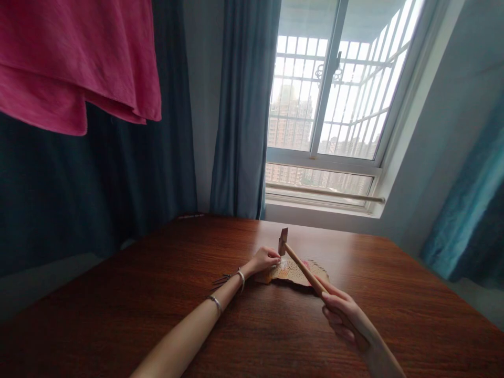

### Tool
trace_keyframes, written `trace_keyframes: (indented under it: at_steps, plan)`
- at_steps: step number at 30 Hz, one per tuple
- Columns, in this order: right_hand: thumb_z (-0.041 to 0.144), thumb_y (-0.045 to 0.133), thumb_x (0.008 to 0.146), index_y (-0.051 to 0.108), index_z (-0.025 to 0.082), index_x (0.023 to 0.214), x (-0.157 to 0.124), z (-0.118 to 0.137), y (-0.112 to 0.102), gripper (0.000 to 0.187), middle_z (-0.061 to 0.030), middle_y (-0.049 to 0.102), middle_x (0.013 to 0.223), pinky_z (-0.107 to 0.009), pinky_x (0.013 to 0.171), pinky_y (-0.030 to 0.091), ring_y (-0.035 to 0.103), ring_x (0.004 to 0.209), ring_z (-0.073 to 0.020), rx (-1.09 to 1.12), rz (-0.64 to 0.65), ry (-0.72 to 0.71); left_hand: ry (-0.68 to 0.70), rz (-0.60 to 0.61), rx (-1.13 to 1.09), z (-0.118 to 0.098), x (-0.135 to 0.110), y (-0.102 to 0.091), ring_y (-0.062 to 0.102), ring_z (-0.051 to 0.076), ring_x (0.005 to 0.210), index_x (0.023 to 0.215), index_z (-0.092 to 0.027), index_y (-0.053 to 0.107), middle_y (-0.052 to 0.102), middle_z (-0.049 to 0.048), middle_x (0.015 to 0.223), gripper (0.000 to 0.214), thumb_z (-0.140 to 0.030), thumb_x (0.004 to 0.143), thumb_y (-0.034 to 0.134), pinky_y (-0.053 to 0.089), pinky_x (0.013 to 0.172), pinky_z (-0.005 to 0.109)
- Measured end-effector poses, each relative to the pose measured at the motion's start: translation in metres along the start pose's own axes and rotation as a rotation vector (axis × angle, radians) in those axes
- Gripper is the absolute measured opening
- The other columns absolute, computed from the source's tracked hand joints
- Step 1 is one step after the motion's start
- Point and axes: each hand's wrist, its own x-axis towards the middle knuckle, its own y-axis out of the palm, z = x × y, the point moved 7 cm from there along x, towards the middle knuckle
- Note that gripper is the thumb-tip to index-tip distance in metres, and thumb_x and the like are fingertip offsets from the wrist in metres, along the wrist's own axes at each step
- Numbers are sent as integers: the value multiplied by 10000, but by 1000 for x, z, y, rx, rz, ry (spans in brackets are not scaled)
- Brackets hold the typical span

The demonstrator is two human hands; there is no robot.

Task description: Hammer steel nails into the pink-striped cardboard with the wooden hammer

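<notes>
My right hand is wrapped round the wooden handle of a hammer. The hammer's flat metal head stands right over the fingertips of my left hand. Those fingers are pinched together at the left part of a tan, uneven-edged piece lying on the table. Many small dark dots, orange and pink patches, and a row of dark marks along its far edge cover this piece. What my left fingers hold is too small and hidden to name. Several thin dark pointed tools lie beside my left wrist.
The brown wooden table reaches to the wall under a barred window. Blue curtains hang at its far side and another at the right. A pink cloth hangs at the upper left.
</notes>
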Motion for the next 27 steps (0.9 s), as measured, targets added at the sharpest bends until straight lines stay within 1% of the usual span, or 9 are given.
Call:
trace_keyframes:
  at_steps: [4,9,15,19,22,27]
  plan:
    - [379,574,742,211,257,1380,3,-2,-2,745,102,363,434,-97,230,141,220,239,-1,4,4,8,15,-9,-35,1,1,0,547,129,642,728,-99,709,652,52,712,241,-296,696,575,379,568,196]
    - [371,576,742,203,247,1383,6,-4,-5,752,96,367,429,-93,234,139,222,249,-2,10,2,12,31,-12,-68,4,1,1,560,129,641,756,-98,713,654,54,710,233,-278,693,579,392,568,196]
    - [361,563,755,214,269,1378,3,-2,-5,720,98,358,437,-94,235,125,202,243,3,49,8,8,38,-18,-74,1,0,1,572,132,672,723,-102,712,663,61,746,198,-254,687,588,400,580,192]
    - [353,565,754,236,259,1373,2,-2,-5,707,96,359,452,-86,245,128,207,253,9,46,-1,15,37,-13,-75,-3,-1,0,567,128,650,717,-100,713,660,59,722,200,-255,688,589,396,578,193]
    - [358,561,755,223,264,1376,3,-3,-5,713,100,352,448,-89,240,129,204,245,6,52,5,21,42,-18,-78,-6,-1,-1,561,126,650,705,-96,710,655,57,713,200,-255,685,591,389,574,191]
    - [344,554,760,195,244,1386,4,-4,-5,729,91,382,438,-100,227,132,221,237,-4,20,8,26,24,-10,-37,-3,1,0,516,103,573,649,-85,698,618,34,628,212,-260,685,584,348,518,182]
